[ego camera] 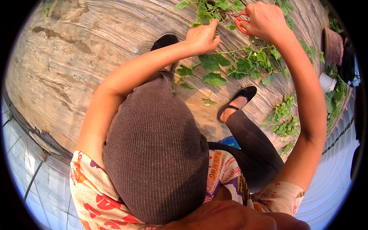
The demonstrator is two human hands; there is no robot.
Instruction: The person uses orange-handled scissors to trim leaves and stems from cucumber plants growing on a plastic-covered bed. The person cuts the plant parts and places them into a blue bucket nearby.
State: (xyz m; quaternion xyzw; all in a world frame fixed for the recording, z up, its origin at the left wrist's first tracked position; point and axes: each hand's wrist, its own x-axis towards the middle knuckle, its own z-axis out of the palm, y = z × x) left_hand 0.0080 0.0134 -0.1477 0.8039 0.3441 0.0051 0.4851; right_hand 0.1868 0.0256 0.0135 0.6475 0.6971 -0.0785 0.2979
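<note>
My right hand (266, 20) grips a pair of scissors (241, 23) with red-orange handles. Their thin blades reach left among the stems of a leafy vine (204, 13) at the top of the view. Close to the blades is my left hand (202, 37), its fingers curled and its fingertips at the vine's lower edge. Whether a stem lies between those fingertips is hidden. Below both hands, another vine (244, 64) with broad green leaves and small yellow flowers trails across the ground film (115, 37).
My black shoes (244, 95) stand on the wrinkled film, on either side of the lower vine. More vines (286, 115) grow to the right. A white container (327, 82) and a reddish-brown object (333, 46) sit at the far right. Translucent sheeting (37, 184) borders the lower left.
</note>
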